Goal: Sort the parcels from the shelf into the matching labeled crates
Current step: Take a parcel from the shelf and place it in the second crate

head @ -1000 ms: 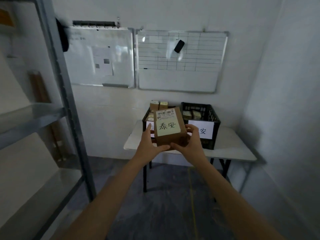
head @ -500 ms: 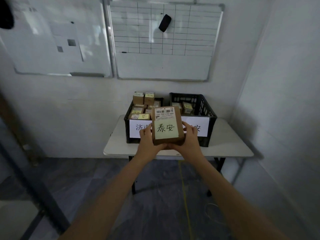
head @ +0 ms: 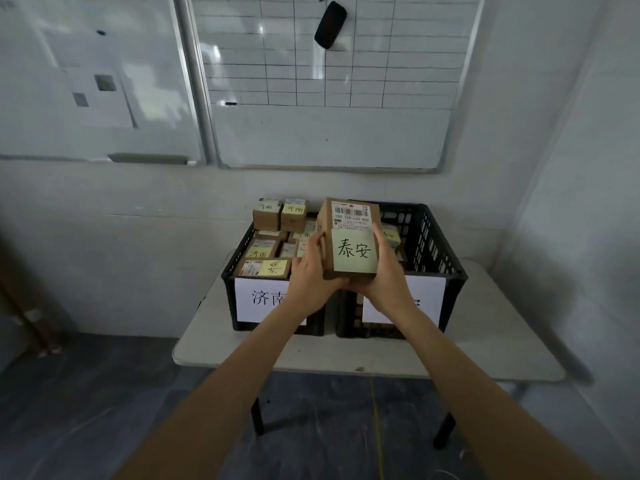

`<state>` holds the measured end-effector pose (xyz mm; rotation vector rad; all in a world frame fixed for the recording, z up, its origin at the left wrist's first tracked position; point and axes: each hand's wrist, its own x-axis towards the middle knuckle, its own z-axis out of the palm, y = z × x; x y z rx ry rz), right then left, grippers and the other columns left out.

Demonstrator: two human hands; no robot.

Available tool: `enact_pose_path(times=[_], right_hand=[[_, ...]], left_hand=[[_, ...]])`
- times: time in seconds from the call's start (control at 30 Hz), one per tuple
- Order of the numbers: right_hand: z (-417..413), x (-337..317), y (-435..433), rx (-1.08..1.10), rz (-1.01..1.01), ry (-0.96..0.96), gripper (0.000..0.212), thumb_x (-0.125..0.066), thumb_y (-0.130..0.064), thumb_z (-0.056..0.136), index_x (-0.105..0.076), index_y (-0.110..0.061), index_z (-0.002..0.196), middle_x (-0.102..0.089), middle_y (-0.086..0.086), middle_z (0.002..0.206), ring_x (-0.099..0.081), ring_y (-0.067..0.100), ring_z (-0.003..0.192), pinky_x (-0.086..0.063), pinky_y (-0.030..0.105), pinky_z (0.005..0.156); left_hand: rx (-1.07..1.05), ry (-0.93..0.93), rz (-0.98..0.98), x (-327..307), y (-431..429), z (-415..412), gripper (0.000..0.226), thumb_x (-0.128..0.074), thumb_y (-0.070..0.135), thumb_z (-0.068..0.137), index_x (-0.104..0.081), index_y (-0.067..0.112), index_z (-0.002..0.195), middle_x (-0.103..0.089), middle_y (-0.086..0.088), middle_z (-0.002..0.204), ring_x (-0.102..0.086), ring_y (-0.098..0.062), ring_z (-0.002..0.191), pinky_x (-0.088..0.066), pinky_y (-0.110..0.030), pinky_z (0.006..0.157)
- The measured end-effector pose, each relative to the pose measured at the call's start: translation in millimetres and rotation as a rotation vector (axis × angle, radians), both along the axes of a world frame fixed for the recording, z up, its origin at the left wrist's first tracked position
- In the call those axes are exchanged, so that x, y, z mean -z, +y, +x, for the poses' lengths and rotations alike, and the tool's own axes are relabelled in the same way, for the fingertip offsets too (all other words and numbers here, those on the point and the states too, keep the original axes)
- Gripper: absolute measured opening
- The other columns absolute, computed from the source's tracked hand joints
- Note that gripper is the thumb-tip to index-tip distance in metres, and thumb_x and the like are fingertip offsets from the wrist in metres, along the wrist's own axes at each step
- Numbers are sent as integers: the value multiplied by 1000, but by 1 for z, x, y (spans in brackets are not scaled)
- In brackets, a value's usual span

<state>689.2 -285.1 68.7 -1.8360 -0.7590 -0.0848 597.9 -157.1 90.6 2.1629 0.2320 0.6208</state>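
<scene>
I hold a brown cardboard parcel [head: 349, 237] with a barcode label and a yellow note reading 泰安, up in front of two black crates. My left hand [head: 310, 275] grips its left side and bottom. My right hand [head: 388, 278] grips its right side and bottom. The left crate [head: 230, 282] carries a white label reading 济南 and is piled with several small parcels [head: 266, 249]. The right crate [head: 440, 258] has a white label mostly hidden by my right wrist; a few parcels show inside it. The parcel hovers above the gap between the two crates.
Both crates stand on a white folding table [head: 491, 344] against the wall. Two whiteboards [head: 329, 133] hang above, with a black eraser [head: 330, 25] stuck on the right one. A side wall closes in at the right. The floor below is dark.
I have walked closer to the table, so the crates look larger and the shelf has left the view. The parcel has risen and moved forward over the crates, still in both hands.
</scene>
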Motion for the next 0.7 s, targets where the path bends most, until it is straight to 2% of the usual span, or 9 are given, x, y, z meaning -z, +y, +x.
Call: enact_pose_path(times=[0.03,0.07,0.17,0.27,0.33,0.4,0.5,0.6,0.7], right_hand=[[17,0,1,-3,-8,-9,109,-86,-16,72,-15,-32,152,-35,2,147,-45,5,125,-55,27,88],[34,3,2,-2,-10,-17,109,-86,-21,70,-15,-34,152,-34,3,147,-46,5,125,-55,27,87],[75,10,3,23,-47,16,121,-86,-43,56,-10,-46,150,-34,-1,148,-43,15,131,-52,49,96],[117,18,-2,28,-90,25,123,-89,-33,63,-3,-49,150,-37,-1,147,-43,17,131,-51,52,97],[147,24,-7,43,-121,40,121,-87,-36,65,-3,-46,151,-35,2,150,-40,21,135,-45,50,105],[177,31,-13,75,-163,72,117,-87,-38,66,-9,-41,153,-29,5,156,-34,26,140,-35,44,113],[222,37,-18,115,-172,91,116,-87,-39,66,-11,-37,154,-24,5,158,-29,26,143,-30,41,115],[263,40,-17,157,-194,111,120,-86,-44,64,-8,-38,154,-27,6,156,-32,26,141,-33,47,114],[306,51,-13,182,-279,113,120,-85,-39,67,-3,-36,155,-30,10,151,-39,25,134,-39,51,109]], left_hand=[[1,-2,8,1,1,18,91,-80,24,75,-20,12,144,-43,-7,143,-37,-24,132,-25,-48,113],[4,0,12,3,2,33,92,-80,26,74,-21,12,143,-44,-7,142,-39,-25,131,-26,-49,113],[35,59,12,9,5,77,100,-83,35,69,-19,13,144,-45,-5,142,-40,-24,131,-26,-46,113],[102,121,1,11,4,116,111,-83,47,61,-16,17,145,-44,-2,143,-42,-22,131,-31,-51,110],[133,144,-18,14,6,145,113,-80,54,56,-18,21,145,-44,1,141,-43,-21,129,-34,-51,108],[161,169,-46,14,9,177,106,-75,56,55,-22,28,142,-45,5,137,-43,-23,127,-39,-51,104],[225,201,-111,15,14,230,91,-79,41,71,-27,27,143,-43,2,140,-45,-23,125,-44,-45,102],[280,227,-125,18,22,284,78,-75,38,79,-32,20,143,-44,2,142,-49,-18,123,-47,-35,96],[273,231,-141,17,36,335,64,-68,40,85,-39,18,138,-48,3,138,-49,-13,116,-42,-29,91]])
